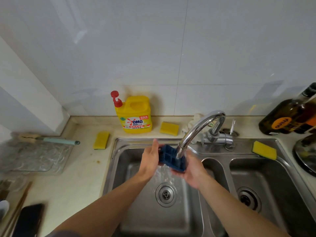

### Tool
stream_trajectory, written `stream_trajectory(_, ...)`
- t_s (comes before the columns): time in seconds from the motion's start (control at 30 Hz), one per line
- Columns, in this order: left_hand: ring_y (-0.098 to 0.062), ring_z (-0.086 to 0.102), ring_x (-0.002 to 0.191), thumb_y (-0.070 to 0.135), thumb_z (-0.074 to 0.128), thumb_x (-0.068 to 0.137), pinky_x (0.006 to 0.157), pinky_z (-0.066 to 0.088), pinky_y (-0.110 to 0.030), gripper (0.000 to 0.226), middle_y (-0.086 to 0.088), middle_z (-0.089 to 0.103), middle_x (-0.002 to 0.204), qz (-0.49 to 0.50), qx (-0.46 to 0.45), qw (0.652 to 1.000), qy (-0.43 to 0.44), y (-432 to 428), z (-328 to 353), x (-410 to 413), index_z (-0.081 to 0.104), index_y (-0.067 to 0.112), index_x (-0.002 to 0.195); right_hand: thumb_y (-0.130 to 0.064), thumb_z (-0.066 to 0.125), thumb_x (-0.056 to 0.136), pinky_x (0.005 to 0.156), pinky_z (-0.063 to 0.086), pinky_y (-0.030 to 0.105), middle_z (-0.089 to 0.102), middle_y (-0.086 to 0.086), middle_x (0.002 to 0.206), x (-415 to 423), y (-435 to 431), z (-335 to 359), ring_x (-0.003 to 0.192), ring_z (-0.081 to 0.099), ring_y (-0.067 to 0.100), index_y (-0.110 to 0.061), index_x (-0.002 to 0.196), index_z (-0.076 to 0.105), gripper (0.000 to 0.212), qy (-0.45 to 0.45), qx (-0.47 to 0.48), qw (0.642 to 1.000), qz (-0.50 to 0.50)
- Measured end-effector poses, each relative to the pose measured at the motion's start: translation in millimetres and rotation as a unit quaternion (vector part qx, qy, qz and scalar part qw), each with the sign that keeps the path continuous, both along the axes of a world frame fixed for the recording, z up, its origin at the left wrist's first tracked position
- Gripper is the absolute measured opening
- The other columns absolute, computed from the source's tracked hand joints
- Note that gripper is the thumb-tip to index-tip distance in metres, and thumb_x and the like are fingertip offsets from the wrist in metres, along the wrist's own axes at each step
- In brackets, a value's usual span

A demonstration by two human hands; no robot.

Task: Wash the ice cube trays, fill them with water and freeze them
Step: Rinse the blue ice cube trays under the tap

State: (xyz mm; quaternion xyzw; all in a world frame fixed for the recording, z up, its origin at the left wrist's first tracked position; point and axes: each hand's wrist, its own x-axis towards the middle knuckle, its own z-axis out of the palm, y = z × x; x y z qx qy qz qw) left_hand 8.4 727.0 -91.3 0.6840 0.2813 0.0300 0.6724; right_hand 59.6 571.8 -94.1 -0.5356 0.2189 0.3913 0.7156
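Dark blue ice cube tray (pixel 171 158), frame center, tilted, compartments facing up. Wet, under running tap water.

"OMO" on yellow detergent bottle (pixel 135 115), orange label on dark glass bottle (pixel 287 117) unreadable
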Motion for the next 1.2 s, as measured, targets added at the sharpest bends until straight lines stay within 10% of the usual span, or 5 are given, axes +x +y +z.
stream_trajectory(0.4, -0.013, 0.075, 0.082, 0.056, 0.026, 0.105, 0.064, 0.059, -0.023, 0.06, -0.001, 0.078, 0.088, -0.033, 0.031, 0.999, 0.004, -11.2, -9.0, 2.4, 0.077, 0.024, 0.102, -0.05, 0.039, 0.107, 0.091, 0.056, 0.049, 0.07, 0.019, 0.115, 1.4, -15.4, -0.1, 0.109, 0.068, 0.037, -0.009, 0.125, 0.059, 0.049, 0.017, 0.01, 1.0, -0.017)
stream_trajectory(0.57, -0.016, 0.076, 0.082, 0.059, 0.028, 0.104, 0.063, 0.059, -0.028, 0.064, -0.004, 0.079, 0.089, -0.023, -0.111, 0.988, 0.104, -23.5, -20.2, 7.7, 0.075, 0.015, 0.101, -0.049, 0.044, 0.106, 0.075, 0.06, 0.042, 0.071, 0.02, 0.115, 3.9, -42.4, 7.5, 0.104, 0.072, 0.034, -0.006, 0.12, 0.063, 0.048, -0.038, -0.054, 0.997, -0.03)
stream_trajectory(0.73, -0.021, 0.077, 0.087, 0.067, 0.025, 0.101, 0.065, 0.06, -0.033, 0.068, -0.005, 0.079, 0.095, -0.018, -0.239, 0.959, 0.154, -41.4, -29.6, 9.9, 0.068, 0.015, 0.114, -0.046, 0.041, 0.108, 0.095, 0.057, 0.048, 0.071, 0.019, 0.118, 2.6, -56.1, 16.5, 0.108, 0.07, 0.032, -0.006, 0.122, 0.064, 0.048, -0.093, -0.121, 0.988, -0.001)
stream_trajectory(1.2, -0.033, 0.072, 0.098, 0.065, 0.021, 0.102, 0.081, 0.054, -0.044, 0.076, -0.017, 0.075, 0.11, 0.086, -0.317, 0.938, 0.113, -6.3, -20.2, 6.3, 0.065, 0.003, 0.11, -0.045, 0.043, 0.108, 0.097, 0.057, 0.05, 0.073, 0.016, 0.113, -6.7, -23.3, 21.3, 0.105, 0.072, 0.031, -0.009, 0.121, 0.063, 0.043, -0.091, -0.051, 0.994, 0.028)
